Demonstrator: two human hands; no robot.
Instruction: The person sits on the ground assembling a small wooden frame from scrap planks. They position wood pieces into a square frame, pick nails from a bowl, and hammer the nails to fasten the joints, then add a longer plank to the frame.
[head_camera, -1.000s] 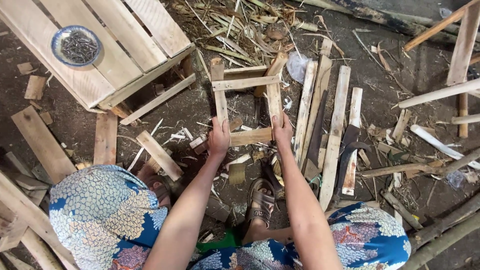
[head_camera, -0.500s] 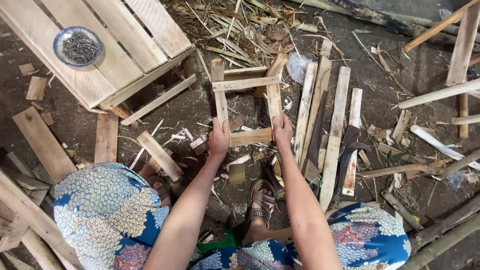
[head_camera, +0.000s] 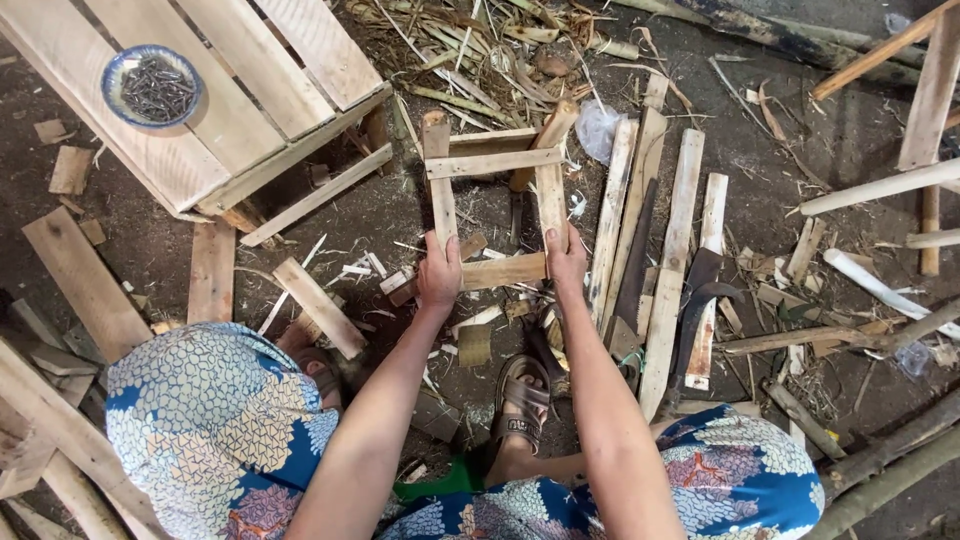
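Nothing has moved since the earlier frame: left hand and right hand stay clamped on the near corners of the wooden frame, lying flat on the dirt floor between the pallet and loose slats.

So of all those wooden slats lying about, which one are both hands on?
The short crosswise slat at the near end of the small frame. The left hand and right hand grip its two ends; the other slats lie untouched.
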